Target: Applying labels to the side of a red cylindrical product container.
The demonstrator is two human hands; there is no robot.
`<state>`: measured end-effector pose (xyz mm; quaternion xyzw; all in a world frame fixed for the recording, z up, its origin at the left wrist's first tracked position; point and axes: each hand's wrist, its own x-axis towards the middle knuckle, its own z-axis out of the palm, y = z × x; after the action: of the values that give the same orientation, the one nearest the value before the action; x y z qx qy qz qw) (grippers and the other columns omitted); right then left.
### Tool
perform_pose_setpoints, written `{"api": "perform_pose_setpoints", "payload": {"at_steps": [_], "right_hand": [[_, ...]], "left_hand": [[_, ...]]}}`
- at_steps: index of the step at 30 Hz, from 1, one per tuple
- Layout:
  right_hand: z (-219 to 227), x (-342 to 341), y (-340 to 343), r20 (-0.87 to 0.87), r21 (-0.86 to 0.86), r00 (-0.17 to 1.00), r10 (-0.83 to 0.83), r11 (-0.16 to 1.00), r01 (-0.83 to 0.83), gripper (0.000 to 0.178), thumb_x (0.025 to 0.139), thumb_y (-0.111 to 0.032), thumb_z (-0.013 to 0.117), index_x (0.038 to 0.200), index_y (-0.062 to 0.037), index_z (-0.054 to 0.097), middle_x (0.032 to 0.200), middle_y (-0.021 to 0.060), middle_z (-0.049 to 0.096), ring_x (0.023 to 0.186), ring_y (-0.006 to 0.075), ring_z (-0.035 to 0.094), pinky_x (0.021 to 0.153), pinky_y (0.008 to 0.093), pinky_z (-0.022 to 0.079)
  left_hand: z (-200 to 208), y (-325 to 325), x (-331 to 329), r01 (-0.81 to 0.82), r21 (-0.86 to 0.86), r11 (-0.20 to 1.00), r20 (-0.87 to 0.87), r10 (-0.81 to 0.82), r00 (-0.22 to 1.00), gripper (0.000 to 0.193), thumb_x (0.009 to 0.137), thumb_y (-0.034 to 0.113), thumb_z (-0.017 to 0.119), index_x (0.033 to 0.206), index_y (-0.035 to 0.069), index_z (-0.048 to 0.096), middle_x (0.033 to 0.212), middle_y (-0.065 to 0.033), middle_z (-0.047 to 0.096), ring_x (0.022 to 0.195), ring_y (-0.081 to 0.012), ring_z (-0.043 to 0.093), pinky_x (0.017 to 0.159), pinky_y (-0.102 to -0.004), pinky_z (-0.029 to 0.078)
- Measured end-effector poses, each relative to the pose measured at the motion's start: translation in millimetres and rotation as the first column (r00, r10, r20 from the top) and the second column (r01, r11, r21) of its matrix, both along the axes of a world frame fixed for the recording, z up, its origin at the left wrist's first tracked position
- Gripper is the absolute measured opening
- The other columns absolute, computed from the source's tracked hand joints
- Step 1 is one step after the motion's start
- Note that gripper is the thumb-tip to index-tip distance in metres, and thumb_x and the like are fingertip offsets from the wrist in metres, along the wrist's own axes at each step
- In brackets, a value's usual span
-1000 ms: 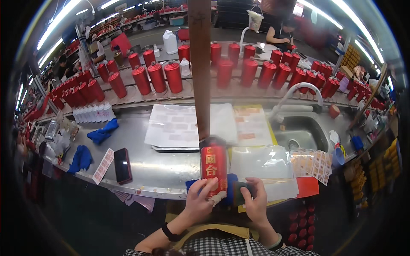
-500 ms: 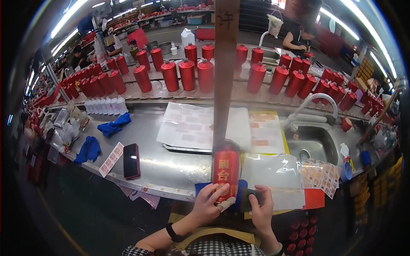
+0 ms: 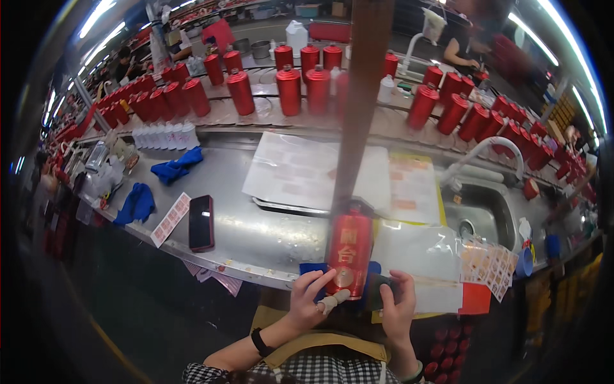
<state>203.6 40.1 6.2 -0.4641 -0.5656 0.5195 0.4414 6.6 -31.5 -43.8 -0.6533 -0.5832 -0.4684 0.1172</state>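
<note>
A red bottle [image 3: 353,240] with gold markings lies on its side on a blue cloth [image 3: 312,269] at the front edge of the metal bench. My left hand [image 3: 308,302] holds its near end, fingers on the left side. One of those fingers has a pale wrapping [image 3: 334,301]. To the right of the bottle my right hand [image 3: 399,302] pinches a dark flat piece [image 3: 382,289] between thumb and fingers. That piece is close to the bottle; I cannot tell whether they touch.
A post [image 3: 363,115] rises behind the bottle. White sheets [image 3: 291,173] lie beyond it, with plastic film [image 3: 416,249] and sticker sheets [image 3: 489,265] to the right. A phone [image 3: 201,223] is on the left. Past the sink [image 3: 480,214] stand several red bottles [image 3: 289,89].
The view has shifted, so the bench and both hands appear farther right. Some red bottles behind the bench have changed place along their row. Both hands keep nearly the same hold.
</note>
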Motion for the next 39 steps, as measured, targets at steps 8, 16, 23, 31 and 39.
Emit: {"api": "perform_pose_setpoints", "payload": {"at_steps": [8,16,23,31,39], "right_hand": [[-9,4,-2,0.003,-0.026,1.0,-0.014,1.0,0.014,0.035,0.103,0.003,0.06,0.137,0.0019,0.054,0.125,0.0097,0.059,0.116,0.0167,0.06,0.103,0.0315,0.048],[-9,2,4,0.115,0.051,0.993,-0.028,0.998,0.022,0.033,0.104,0.002,0.059,0.137,0.0026,0.054,0.121,0.0083,0.059,0.113,0.0162,0.059,0.101,0.0313,0.047],[-11,5,5,0.085,0.019,0.996,-0.032,0.999,0.031,0.033,0.104,0.0,0.059,0.137,0.0019,0.055,0.128,0.0083,0.057,0.119,0.0178,0.056,0.106,0.0325,0.045],[-9,4,3,0.064,-0.008,0.998,-0.01,1.0,0.01,0.034,0.105,0.001,0.059,0.138,0.0015,0.054,0.13,0.0084,0.057,0.122,0.0181,0.055,0.108,0.0331,0.044],[-5,4,4,0.058,0.045,0.998,0.0,0.999,-0.003,0.033,0.103,0.001,0.062,0.135,0.0052,0.055,0.127,0.0105,0.059,0.119,0.0184,0.058,0.106,0.0332,0.047]], "left_hand": [[2,-13,-2,0.004,-0.048,0.999,0.063,-0.001,0.998,0.037,0.077,0.012,0.088,0.112,0.026,0.085,0.142,-0.008,0.069,0.126,-0.03,0.059,0.103,-0.041,0.051],[5,-9,-1,0.014,-0.016,1.0,0.132,-0.012,0.991,0.032,0.08,0.013,0.084,0.111,0.021,0.085,0.143,-0.0071,0.068,0.124,-0.0289,0.061,0.101,-0.0406,0.053],[4,-8,0,-0.006,-0.005,1.0,0.111,0.007,0.994,0.036,0.076,0.014,0.089,0.111,0.023,0.086,0.142,-0.0068,0.069,0.123,-0.0282,0.061,0.099,-0.0392,0.053],[0,-10,3,-0.022,0.001,1.0,0.135,0.022,0.991,0.039,0.074,0.014,0.089,0.111,0.024,0.085,0.142,-0.0064,0.07,0.124,-0.0285,0.061,0.098,-0.0393,0.053],[-3,-9,-3,-0.015,0.006,1.0,0.136,0.014,0.991,0.04,0.075,0.013,0.091,0.114,0.014,0.084,0.142,-0.013,0.069,0.127,-0.0338,0.06,0.104,-0.0448,0.052]]}}
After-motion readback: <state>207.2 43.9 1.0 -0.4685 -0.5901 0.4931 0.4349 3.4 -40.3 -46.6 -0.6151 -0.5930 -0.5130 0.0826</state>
